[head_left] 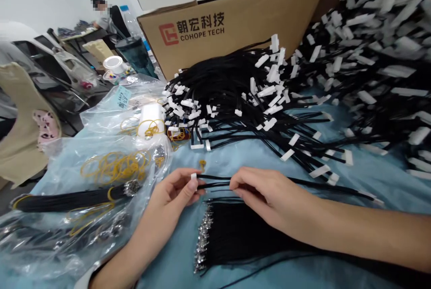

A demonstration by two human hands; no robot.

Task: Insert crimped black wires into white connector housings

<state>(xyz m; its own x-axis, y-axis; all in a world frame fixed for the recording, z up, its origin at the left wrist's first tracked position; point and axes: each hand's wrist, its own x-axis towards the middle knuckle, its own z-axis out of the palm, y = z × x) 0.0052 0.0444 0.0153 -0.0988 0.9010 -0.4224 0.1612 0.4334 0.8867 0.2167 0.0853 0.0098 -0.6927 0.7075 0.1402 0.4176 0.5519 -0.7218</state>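
Observation:
A small white connector [193, 176] with black wires [213, 177] running from it is pinched between the thumb and fingers of my left hand [175, 192]. My right hand [266, 192] is closed over the black wires a short way to the right, its fingertips pressed together; exactly what lies inside the pinch is partly hidden. Past my right hand the wires stretch on to a white end at the right. Just below both hands lies a flat bundle of black wires [242, 235] with silver metal terminals [203, 239] lined up at its left end.
A heap of black cables [229, 73] with white connectors sits before a cardboard box [235, 24]; a larger pile [377, 55] rises at right. Clear plastic bags [101, 235], yellow rubber bands [117, 165] and a banded wire bundle [74, 199] lie left. Behind, a person [103, 17] sits.

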